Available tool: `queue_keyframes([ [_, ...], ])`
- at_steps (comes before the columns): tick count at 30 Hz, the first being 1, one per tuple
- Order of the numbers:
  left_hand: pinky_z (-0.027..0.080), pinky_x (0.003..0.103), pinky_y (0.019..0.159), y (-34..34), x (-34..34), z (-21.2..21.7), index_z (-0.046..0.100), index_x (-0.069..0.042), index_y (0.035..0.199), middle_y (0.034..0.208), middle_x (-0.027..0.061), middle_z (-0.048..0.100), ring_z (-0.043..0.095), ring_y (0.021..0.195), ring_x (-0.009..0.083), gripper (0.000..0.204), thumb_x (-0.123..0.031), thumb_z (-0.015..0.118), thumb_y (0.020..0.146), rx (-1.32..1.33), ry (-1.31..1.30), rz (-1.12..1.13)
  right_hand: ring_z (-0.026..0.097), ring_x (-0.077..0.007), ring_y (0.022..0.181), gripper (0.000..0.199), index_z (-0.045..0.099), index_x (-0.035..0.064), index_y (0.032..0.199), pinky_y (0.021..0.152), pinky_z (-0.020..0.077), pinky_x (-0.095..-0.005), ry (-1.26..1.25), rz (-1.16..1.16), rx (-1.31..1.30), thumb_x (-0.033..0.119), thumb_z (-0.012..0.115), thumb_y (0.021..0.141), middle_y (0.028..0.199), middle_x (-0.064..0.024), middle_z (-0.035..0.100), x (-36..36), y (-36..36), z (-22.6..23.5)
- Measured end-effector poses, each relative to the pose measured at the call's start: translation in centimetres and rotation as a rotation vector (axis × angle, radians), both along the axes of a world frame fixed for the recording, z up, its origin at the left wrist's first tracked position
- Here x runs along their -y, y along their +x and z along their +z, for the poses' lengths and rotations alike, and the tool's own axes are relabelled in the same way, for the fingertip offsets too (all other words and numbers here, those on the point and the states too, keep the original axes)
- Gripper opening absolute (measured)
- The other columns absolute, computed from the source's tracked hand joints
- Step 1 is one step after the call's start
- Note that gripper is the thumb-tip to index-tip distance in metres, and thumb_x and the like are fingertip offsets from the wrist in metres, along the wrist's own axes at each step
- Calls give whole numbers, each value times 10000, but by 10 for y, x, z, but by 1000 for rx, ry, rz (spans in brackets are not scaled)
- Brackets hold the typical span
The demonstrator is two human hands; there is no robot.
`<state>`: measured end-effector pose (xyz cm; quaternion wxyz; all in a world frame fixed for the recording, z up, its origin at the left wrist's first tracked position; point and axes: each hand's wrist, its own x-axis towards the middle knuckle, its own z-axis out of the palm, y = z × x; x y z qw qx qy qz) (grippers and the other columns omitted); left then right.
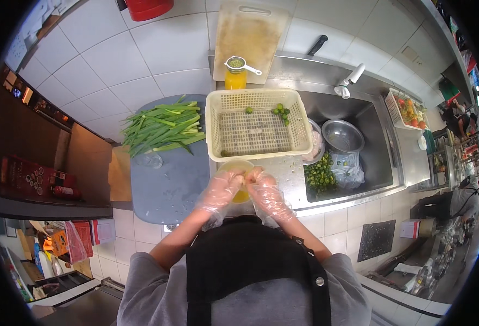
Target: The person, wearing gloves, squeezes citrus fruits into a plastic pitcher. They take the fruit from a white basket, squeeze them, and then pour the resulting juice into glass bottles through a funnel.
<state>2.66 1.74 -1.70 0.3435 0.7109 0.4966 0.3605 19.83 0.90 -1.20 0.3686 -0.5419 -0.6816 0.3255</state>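
Gloved hands (pixel 245 190): grip pinched over yellow bowl (pixel 238 165) of juice | basket (pixel 258 130): few limes (pixel 282 112)

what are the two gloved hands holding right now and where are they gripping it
Both gloved hands, left hand and right hand, pinch something small between their fingertips over a yellow cup; what it is cannot be told.

Thin clear plastic gloves are crinkling glossily over each hand (pixel 223 187) — the cream basket (pixel 258 130) is showing matt perforated plastic, the sink (pixel 378 146) and bowl (pixel 342 136) gleaming smooth steel.
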Motion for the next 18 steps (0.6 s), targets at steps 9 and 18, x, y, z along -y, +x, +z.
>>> queue_keyframes([
  [9,526,293,836,-15,-1,16,692,41,1098,1044,92,711,650,920,142,233,-87,688,904,458,-443,69,648,-208,824,127,630,9,932,776,522,-325,-176,21,-289,83,714,871,893,-99,662,4,-7,19],
  [18,520,289,793,-20,1,0,683,27,993,950,66,705,635,860,125,142,-32,687,864,405,-469,-18,653,-176,888,264,683,-16,1099,821,519,-314,-362,63,-306,157,715,903,969,-120,688,7,-7,36],
])
